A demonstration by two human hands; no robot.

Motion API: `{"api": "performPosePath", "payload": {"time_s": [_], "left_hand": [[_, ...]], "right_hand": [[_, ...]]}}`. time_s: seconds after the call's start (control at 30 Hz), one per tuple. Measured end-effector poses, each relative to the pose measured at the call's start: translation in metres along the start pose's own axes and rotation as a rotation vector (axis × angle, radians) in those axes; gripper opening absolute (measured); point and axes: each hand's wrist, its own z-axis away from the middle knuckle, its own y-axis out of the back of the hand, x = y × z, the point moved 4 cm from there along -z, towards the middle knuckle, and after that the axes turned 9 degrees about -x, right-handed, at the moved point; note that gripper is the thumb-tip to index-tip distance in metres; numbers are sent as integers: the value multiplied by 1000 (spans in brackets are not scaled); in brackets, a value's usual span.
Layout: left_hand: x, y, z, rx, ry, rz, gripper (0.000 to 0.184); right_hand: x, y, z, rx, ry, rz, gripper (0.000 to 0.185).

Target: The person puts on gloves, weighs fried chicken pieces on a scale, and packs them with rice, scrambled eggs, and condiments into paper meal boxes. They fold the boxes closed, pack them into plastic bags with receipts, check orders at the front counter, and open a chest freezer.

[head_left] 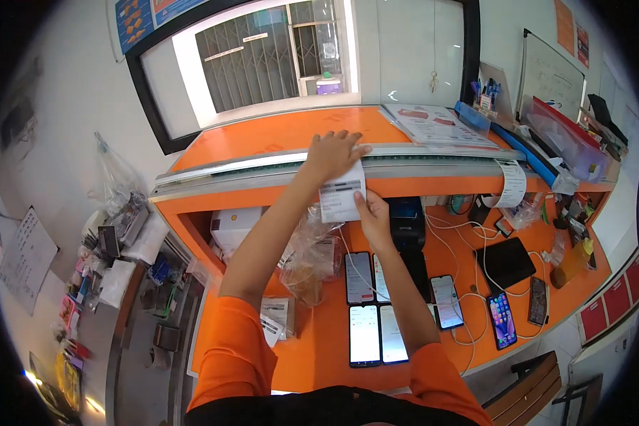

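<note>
A white printed paper slip (341, 201) hangs over the front edge of the raised orange counter, against its metal rail. My left hand (331, 154) lies over the slip's upper end at the rail, palm down, with the fingers stretched out. At the slip's right edge, my right hand (374, 214) pinches the paper between thumb and fingers. The black printer (407, 220) stands on the lower desk just beyond my right hand. Beneath my left forearm are clear plastic bags (311, 248) and a small white labelled packet (280, 312).
Several phones, including one lit phone (364, 335), lie on the orange desk (319, 355) among white cables. A black tablet-like slab (506, 263) is at the right. Another paper strip (511, 183) hangs from the rail. Printed sheets (440, 126) cover the counter's right part.
</note>
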Motion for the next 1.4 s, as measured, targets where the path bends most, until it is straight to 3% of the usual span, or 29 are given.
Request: {"api": "performPosePath", "payload": {"time_s": [0.03,0.17,0.23,0.27,0.33,0.37,0.47,0.53,0.57,0.67,0.7,0.8,0.83,0.93,1.13,1.23,1.33,1.4], "left_hand": [[-8,0,-6,-32,26,60,54],[-8,-2,-11,-87,3,116,56],[-9,-4,-11,-4,-14,99,59],[-9,-7,-12,35,-24,92,61],[-8,-10,-6,472,12,-283,62],[-7,-12,-1,693,30,-475,63],[-6,-18,31,602,57,-336,60],[-2,2,64,469,65,-51,51],[-3,10,74,398,66,92,47],[-15,8,82,356,167,31,36],[-15,10,82,370,142,78,26],[-3,19,90,582,-99,-23,22],[-3,16,91,513,-104,27,29],[-5,8,94,290,-19,253,35],[-4,13,100,397,-14,2,46],[-8,10,98,253,34,121,51],[-5,7,103,438,10,84,50],[-3,7,103,419,55,53,49]], "right_hand": [[-2,0,-2,2,-17,4,26],[28,-15,-4,15,-170,-498,30],[57,-39,2,-96,-291,-869,30],[70,-53,15,-41,-437,-930,27],[95,-69,43,-75,-663,-686,20],[100,-64,54,-23,-581,-668,20],[88,-30,78,175,-347,-543,20],[22,-12,84,326,-156,-410,21],[3,-2,82,257,-62,-397,25],[-63,9,77,240,25,-273,25],[-78,9,74,188,65,-242,28],[-112,8,77,88,167,-157,29],[-120,7,77,61,201,-134,28],[-128,6,78,-21,251,-111,29],[-136,9,79,-87,239,-117,31],[-136,11,80,-94,259,-120,32],[-138,13,80,-94,250,-77,32],[-137,13,80,-104,240,-88,32]]}}
